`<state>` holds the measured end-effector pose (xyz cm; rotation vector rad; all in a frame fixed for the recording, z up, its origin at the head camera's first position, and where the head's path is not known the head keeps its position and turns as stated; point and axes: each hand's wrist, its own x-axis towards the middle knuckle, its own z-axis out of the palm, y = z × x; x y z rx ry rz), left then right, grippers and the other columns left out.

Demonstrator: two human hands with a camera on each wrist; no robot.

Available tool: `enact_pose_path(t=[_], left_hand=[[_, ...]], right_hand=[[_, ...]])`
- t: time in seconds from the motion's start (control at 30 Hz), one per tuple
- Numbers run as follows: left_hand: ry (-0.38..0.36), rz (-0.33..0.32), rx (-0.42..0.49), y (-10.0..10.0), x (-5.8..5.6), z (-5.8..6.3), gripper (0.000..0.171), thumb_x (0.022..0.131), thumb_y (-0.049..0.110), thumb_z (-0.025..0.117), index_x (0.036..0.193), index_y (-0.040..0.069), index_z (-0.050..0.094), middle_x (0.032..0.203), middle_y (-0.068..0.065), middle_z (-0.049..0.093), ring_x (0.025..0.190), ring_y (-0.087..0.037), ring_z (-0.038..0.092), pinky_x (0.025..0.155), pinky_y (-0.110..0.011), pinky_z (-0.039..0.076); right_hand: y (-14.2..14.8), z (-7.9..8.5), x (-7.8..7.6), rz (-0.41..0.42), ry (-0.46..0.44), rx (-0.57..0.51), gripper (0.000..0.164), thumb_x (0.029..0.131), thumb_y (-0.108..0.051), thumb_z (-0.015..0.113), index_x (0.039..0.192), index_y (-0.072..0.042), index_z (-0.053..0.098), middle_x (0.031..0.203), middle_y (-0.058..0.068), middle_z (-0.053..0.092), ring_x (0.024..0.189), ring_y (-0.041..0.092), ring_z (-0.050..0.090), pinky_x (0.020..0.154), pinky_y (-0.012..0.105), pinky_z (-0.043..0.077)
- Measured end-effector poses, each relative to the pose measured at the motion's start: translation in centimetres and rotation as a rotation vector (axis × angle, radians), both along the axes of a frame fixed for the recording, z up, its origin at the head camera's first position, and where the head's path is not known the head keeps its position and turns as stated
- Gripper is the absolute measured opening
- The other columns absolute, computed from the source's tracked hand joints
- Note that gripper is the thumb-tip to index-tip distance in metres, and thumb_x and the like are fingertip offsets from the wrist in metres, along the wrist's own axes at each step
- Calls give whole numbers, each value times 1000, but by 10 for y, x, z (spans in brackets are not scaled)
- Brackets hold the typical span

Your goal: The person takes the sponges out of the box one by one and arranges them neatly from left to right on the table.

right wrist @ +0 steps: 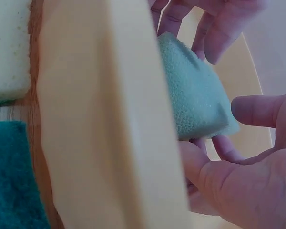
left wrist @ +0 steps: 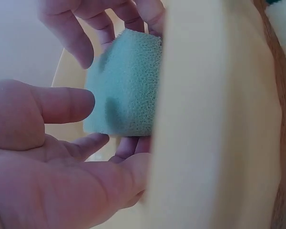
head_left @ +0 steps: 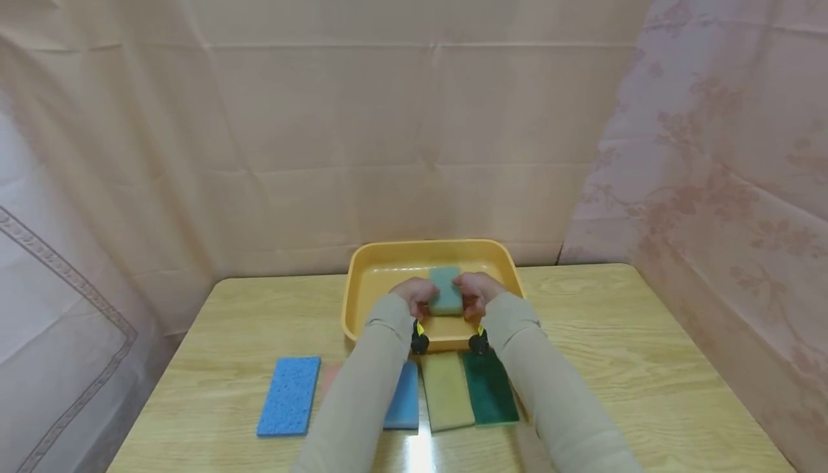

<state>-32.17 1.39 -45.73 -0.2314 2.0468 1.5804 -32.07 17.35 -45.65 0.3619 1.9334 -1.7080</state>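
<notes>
A pale blue-green sponge (head_left: 446, 292) is between my two hands, over the yellow tray (head_left: 375, 272). My left hand (head_left: 415, 292) holds its left side and my right hand (head_left: 479, 289) its right side. In the left wrist view, the left thumb is at the upper face of the sponge (left wrist: 126, 90), with fingers beneath. The right wrist view has the right thumb at the face of the sponge (right wrist: 193, 90) and fingers under its lower edge. Part of the sponge is hidden behind the tray's wall in both wrist views.
On the wooden table (head_left: 621, 358), in front of the tray, lie a bright blue sponge (head_left: 289, 395), another blue sponge (head_left: 404, 401), a pale yellow sponge (head_left: 448, 392) and a dark green scouring pad (head_left: 489, 389). My left sleeve partly covers a pink piece (head_left: 330, 376). Curtains hang behind.
</notes>
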Motion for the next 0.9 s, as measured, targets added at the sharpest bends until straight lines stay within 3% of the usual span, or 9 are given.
enact_pose_path(t=[0.23,0.37,0.5,0.63,0.73,0.9], left_hand=[[34,1,-18,-3,3,5,19,100,7,49,115,-4,55,93,-11,53,75,-18,48,60,-22,39],[60,-15,19,-2,9,8,19,97,1,49,113,-5,55,95,-11,54,80,-20,51,71,-27,47],[131,-52,49,2,13,11,31,93,-2,50,123,-8,52,107,-14,56,97,-28,55,94,-41,50],[211,-57,-7,3,14,15,38,93,1,53,129,-11,50,116,-19,57,103,-31,54,98,-45,47],[257,-28,-36,3,15,18,43,95,5,56,134,-10,49,127,-22,55,108,-31,54,98,-45,48],[274,37,52,4,16,23,43,99,8,59,138,-6,48,132,-23,54,111,-33,59,92,-46,53]], right_hand=[[1,2,-2,-64,3,-29,46,104,-20,50,141,6,45,144,28,48,107,28,56,73,33,54],[4,1,-2,-50,5,-11,49,104,-20,51,143,6,41,145,29,47,108,29,57,66,30,55],[10,6,0,2,59,53,61,102,-20,54,151,6,29,146,31,44,121,39,56,83,43,58],[16,13,2,42,83,43,67,101,-20,56,153,6,22,149,31,40,127,44,52,98,57,49],[21,19,3,72,67,-21,54,103,-20,52,147,4,31,144,26,41,117,37,55,98,54,51],[33,27,5,136,113,-75,40,106,-18,49,137,3,37,133,20,44,102,30,59,85,39,58]])
